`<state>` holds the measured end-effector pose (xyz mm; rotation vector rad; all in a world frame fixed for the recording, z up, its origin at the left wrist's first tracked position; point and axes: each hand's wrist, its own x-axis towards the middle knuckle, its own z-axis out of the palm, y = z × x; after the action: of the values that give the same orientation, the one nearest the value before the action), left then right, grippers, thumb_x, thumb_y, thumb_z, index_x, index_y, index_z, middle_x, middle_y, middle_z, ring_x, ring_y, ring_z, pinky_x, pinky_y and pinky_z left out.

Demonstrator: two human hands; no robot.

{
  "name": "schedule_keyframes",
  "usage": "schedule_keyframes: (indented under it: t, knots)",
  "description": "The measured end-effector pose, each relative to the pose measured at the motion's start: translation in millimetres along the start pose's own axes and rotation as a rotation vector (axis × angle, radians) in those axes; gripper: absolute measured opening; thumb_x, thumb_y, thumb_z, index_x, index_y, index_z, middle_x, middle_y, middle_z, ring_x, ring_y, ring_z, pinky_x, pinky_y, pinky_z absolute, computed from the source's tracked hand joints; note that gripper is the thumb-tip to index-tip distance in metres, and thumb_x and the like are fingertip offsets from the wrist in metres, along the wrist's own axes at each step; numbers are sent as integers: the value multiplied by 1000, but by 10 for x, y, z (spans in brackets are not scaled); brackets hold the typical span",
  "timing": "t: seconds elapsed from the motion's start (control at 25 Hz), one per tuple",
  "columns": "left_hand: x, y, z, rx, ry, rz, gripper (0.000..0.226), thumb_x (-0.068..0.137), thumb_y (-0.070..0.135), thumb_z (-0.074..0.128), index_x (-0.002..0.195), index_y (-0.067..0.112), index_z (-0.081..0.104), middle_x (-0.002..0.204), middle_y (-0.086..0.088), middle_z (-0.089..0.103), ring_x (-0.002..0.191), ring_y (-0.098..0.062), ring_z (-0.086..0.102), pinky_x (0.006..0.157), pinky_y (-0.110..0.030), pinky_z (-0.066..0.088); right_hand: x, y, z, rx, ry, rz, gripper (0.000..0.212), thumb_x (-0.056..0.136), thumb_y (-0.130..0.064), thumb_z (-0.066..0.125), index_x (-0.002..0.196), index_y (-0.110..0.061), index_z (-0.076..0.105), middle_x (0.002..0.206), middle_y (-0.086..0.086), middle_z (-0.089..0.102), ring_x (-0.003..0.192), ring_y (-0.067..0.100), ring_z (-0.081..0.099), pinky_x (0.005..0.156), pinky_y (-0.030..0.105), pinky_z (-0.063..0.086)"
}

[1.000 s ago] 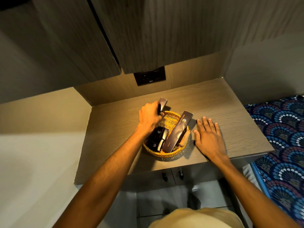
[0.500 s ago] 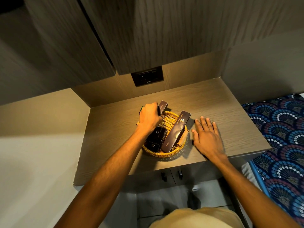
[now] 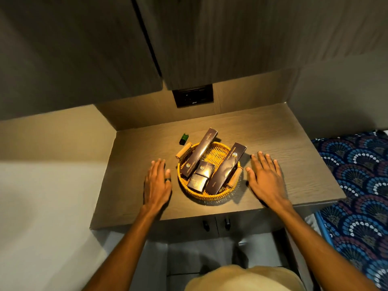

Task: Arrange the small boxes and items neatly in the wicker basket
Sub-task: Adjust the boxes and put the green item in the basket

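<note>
At the bottom edge, a pale tan rounded shape (image 3: 241, 278), part of the person's clothing, is cut off by the frame. Two bare forearms reach up from it onto a brown wood-grain countertop (image 3: 283, 143) set in a niche, with two small dark knobs (image 3: 216, 223) on the cabinet front below its near edge. A blue patterned bedspread (image 3: 357, 196) lies to the right of the counter.

The left hand (image 3: 157, 181) rests flat on the counter, palm down, fingers straight and loosely spread, holding nothing; a dark ring (image 3: 167, 180) sits on one finger. The right hand (image 3: 266, 177) lies the same way, flat and empty. Both are just beside the wicker basket (image 3: 210, 194), one on each side, not touching it.

The round basket sits between the hands. Inside, two long dark boxes (image 3: 199, 152) (image 3: 226, 169) lean over the far rim, and two small dark square boxes (image 3: 201, 174) overlap between them. The gold print on them is mostly too small to read. A wooden handle (image 3: 234, 177) shows at the right rim, another (image 3: 183, 150) at the left.

Just beyond the basket's left side lies a small green object (image 3: 184, 138); what it is cannot be told. On the back wall is a dark socket panel (image 3: 193, 97), beneath overhanging wooden cabinets (image 3: 210, 38).
</note>
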<state>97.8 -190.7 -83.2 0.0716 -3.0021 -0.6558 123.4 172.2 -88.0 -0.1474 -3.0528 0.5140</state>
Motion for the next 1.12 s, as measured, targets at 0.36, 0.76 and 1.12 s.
schedule_keyframes:
  t: [0.36,0.76,1.12]
  knots:
    - [-93,-80,107,248,-143,48,60,108,48,13,163,27,3,172,-1,-2,158,-22,-6,127,-49,-7,1051,-1255,-774,383,281,-451,24,94,-11,56,113,-7,71,116,13,72,112,32,62,100,35,39]
    - [-102,-100,92,206,-131,41,62,105,53,11,163,31,5,173,2,1,158,-19,-7,127,-49,-6,1938,-2345,-391,-246,-563,-620,39,81,-8,76,119,-15,72,122,9,72,111,27,69,92,35,54]
    - [-78,-169,184,207,-55,57,62,105,53,17,163,31,13,172,0,11,158,-23,4,127,-53,1,1418,-1282,-1161,365,-352,-638,29,77,-20,82,104,-25,76,96,-6,75,89,4,69,83,16,52]
